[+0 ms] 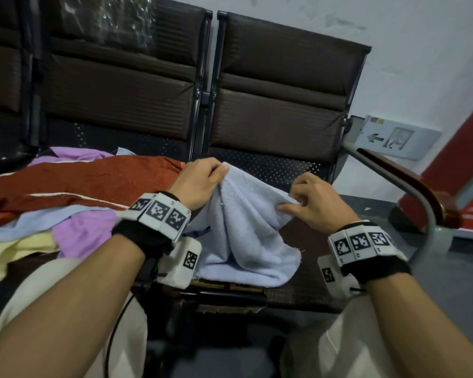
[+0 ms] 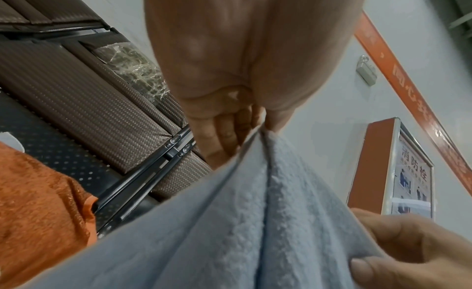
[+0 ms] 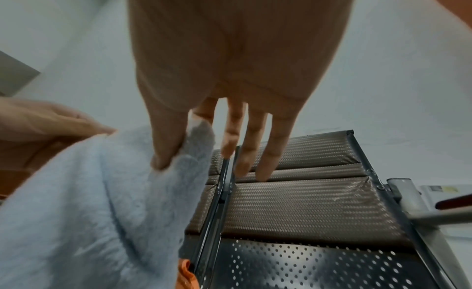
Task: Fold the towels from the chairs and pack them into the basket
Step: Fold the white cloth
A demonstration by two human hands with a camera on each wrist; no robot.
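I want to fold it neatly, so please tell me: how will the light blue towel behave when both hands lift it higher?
The light blue towel is probably floppy: between the left hand and the right hand it sags in deep folds. It seems light, since a pinch by the right thumb and forefinger holds its edge. Its looped surface likely resists slipping.

On the wall poster [image 2: 411, 178] in its metal frame, the left wrist view catches the blue heading 消防栓; the smaller lines under it are too blurred to read. The orange wall stripe [image 2: 408, 103] carries pale characters, unreadable. Over on the grey wall sign [image 1: 393, 137], there is a left-pointing arrow and a figure, no words legible.
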